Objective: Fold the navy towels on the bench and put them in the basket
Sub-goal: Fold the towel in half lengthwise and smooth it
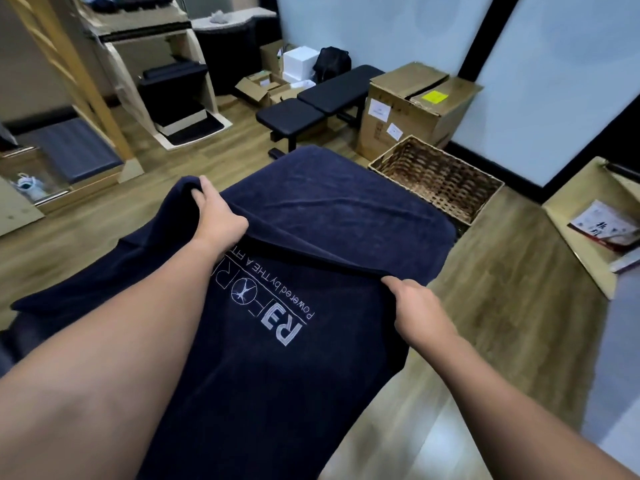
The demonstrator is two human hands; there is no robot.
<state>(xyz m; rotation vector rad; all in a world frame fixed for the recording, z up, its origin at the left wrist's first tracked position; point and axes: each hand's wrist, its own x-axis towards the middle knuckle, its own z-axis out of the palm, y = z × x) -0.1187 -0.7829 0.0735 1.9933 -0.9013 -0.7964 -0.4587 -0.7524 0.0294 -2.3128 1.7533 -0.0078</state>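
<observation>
The right hand (417, 303) pinches a folded edge of the large navy terry towel (332, 209) with white lettering; farther along that edge the left hand (218, 213) grips it. Beyond the towel's right corner sits the rectangular woven wicker basket (485, 183).

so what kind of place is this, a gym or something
Probably a fitness or pilates studio storeroom: a black weight bench, wooden exercise apparatus and a logo-printed navy towel, with cardboard boxes around.

bench hidden under navy towel (311, 216), towel's near end cut off, logo (266, 306) partly covered
</observation>
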